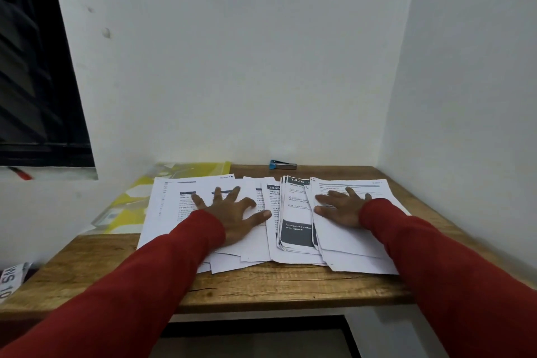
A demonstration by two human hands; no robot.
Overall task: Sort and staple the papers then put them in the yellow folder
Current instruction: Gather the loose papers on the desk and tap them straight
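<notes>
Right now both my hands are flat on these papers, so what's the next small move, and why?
Probably draw the sheets under your left hand together into one squared pile. The printed papers lie fanned and overlapping across the wooden desk, some covering the yellow folder, and the stapler sits untouched by the wall. Your right hand can hold its stack meanwhile.

Left hand (232,212) and right hand (343,208) lie flat, fingers spread.

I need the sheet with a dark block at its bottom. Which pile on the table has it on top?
The middle pile, between the hands: its top sheet carries a dark block with white text; the side piles' top sheets look mostly white.
</notes>
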